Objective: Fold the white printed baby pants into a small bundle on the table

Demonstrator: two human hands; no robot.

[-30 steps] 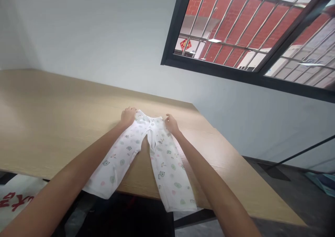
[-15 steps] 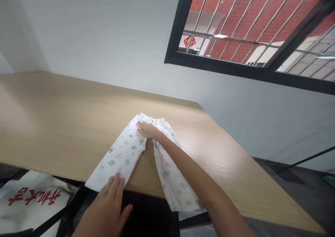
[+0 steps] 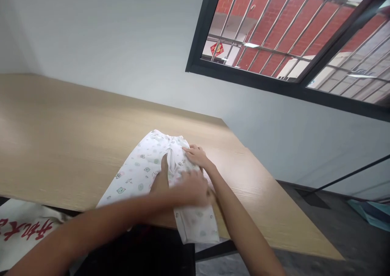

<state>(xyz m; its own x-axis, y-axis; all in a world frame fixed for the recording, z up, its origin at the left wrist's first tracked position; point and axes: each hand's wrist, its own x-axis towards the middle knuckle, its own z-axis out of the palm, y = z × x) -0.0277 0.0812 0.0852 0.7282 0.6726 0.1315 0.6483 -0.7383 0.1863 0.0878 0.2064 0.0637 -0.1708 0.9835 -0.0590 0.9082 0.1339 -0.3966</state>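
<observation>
One left hand [image 3: 190, 190], one right hand [image 3: 196, 156], both on white pants [image 3: 141, 172]

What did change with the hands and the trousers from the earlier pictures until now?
The left hand moved from the hem of the white printed trousers rightward across to their other leg. The right hand slid rightward along the top of that leg. The trousers stay on the wooden table.

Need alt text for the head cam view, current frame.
Two bare hands work on small white printed trousers lying on a light wooden table: the right hand rests near the waistband, and the left hand, blurred, reaches across one leg. A barred window is above.
</observation>
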